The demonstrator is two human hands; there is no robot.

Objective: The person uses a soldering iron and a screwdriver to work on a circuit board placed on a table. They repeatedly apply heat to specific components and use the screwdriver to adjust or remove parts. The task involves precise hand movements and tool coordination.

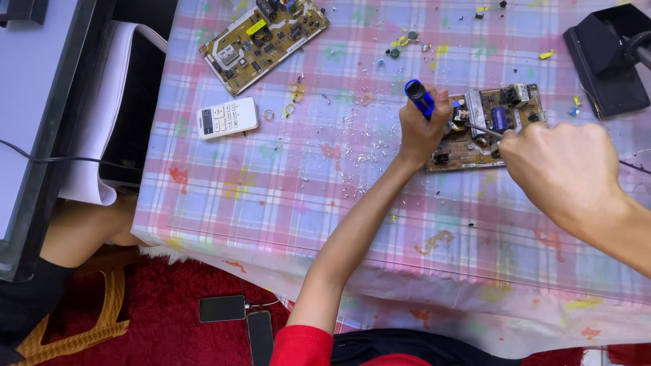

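A brown rectangular circuit board point(487, 129), studded with a blue capacitor and metal heat sinks, is seen lying flat on the pink-and-blue checked plastic tablecloth point(285, 196), toward its right side. A blue-handled tool point(421, 98) is gripped in the clenched left hand point(422, 132) at the board's left edge. A thin metal-tipped tool point(483, 129) is pinched by the right hand point(559, 166) and laid across the board. Component work on the board appears to be under way; steady tip placement would be called for next. A second yellow-brown circuit board point(263, 39) and a white remote control point(227, 118) lie well apart, amid scattered metal scraps point(352, 139).
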